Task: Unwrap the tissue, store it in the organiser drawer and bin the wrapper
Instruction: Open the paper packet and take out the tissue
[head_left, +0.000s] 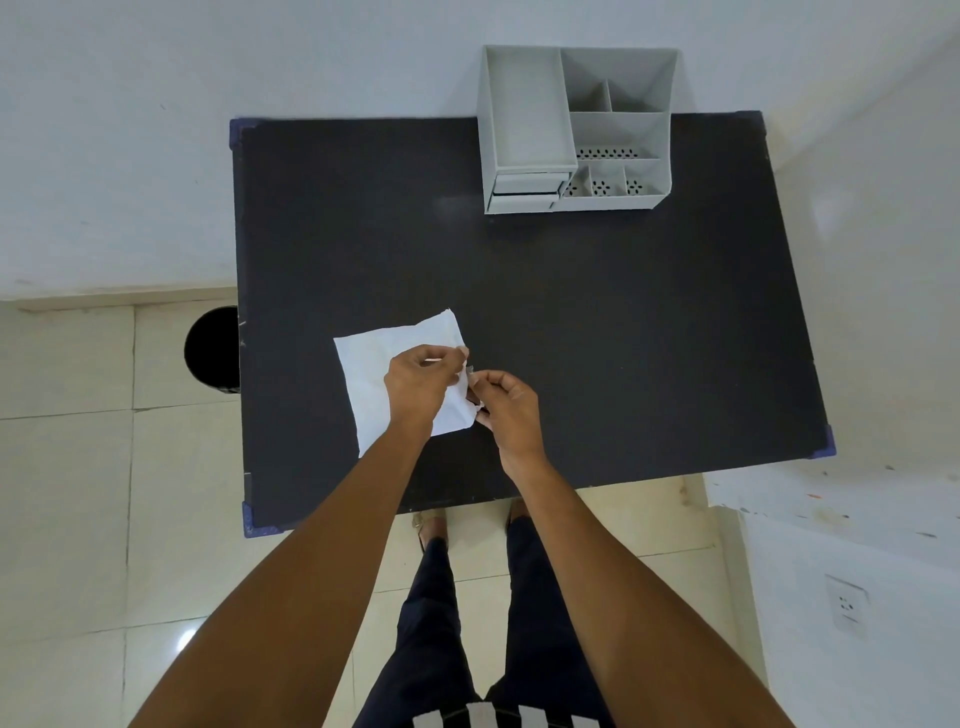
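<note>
Tissue (374, 379) is lying spread on the black counter (623, 322), toward its near left part, with both hands working at its right edge. The step in hand looks like peeling the clear wrapper (471, 372) away; it is small and see-through, so little of it is showing. To do this well, the person is best pinning the tissue flat while pulling the film off slowly, sideways toward 3 o'clock, so the soft sheet is not tearing or lifting with it.

Left hand (423, 382) is arching over the tissue, fingertips pinching its right edge. Right hand (506, 402) is curling just beside it, thumb and forefinger closing on the film; both forearms are reaching in from 6 o'clock. The organiser (576, 130) is standing well apart at 1 o'clock, its drawer (524, 189) looking closed. A dark bin (213, 348) is sitting on the floor at 9 o'clock beside the counter.
</note>
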